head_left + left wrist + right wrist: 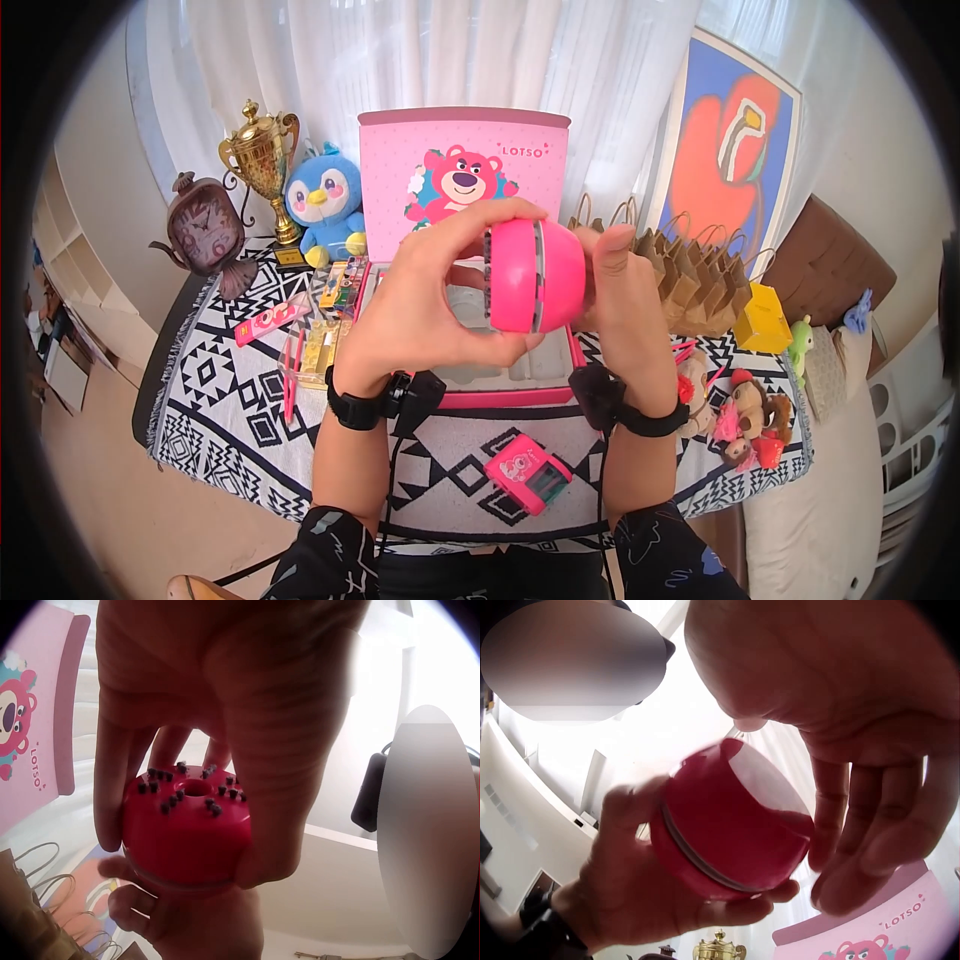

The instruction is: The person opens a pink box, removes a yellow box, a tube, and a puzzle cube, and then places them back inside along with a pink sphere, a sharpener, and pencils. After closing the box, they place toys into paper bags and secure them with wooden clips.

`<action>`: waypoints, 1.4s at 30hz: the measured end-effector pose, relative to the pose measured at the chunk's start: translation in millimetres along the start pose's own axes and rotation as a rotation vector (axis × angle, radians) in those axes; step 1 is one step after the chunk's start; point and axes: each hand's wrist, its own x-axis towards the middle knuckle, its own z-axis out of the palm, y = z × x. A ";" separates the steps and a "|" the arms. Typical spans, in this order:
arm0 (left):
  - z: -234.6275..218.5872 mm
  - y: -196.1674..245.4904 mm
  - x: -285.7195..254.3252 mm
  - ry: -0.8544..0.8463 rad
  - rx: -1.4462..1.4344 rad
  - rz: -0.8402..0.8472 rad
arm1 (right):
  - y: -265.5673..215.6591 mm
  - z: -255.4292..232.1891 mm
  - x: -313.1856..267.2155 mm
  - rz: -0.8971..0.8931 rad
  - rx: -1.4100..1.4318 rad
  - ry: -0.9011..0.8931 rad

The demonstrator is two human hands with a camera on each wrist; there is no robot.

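Observation:
My left hand (415, 285) grips a round pink mini desk vacuum (515, 285), thumb below and fingers above. It is held up in front of the box, turned on its side. Its flat face, seen in the left wrist view, has small black bristle tufts (174, 799) around a central hole. A grey seam rings its middle. Beside the smooth domed end is my right hand (632, 310), thumb raised. In the right wrist view its loosely bent fingers (847, 825) hang right at the dome's edge, not wrapped round it.
Behind the hands stands an open pink box (400, 150) with a bear picture on its lid. A small pink case (525, 472) lies on the patterned cloth (440, 450). Left are a trophy (262, 165), clock (205, 225) and blue plush (325, 205); right, paper bags (690, 285) and dolls (745, 410).

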 end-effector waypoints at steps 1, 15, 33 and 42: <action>0.0 -1.3 0.2 0.038 -0.006 -0.004 | -3.3 1.2 -0.3 -0.062 0.114 0.016; -4.7 5.8 -1.3 -0.005 -0.016 -0.079 | -18.6 -14.3 -2.0 0.037 0.059 -0.129; -2.8 -11.4 0.6 0.060 -0.221 -0.043 | -5.7 -5.4 1.0 -0.195 0.108 0.020; -6.4 -0.2 -1.3 0.028 -0.048 -0.105 | -10.0 0.4 3.3 -0.033 0.166 0.066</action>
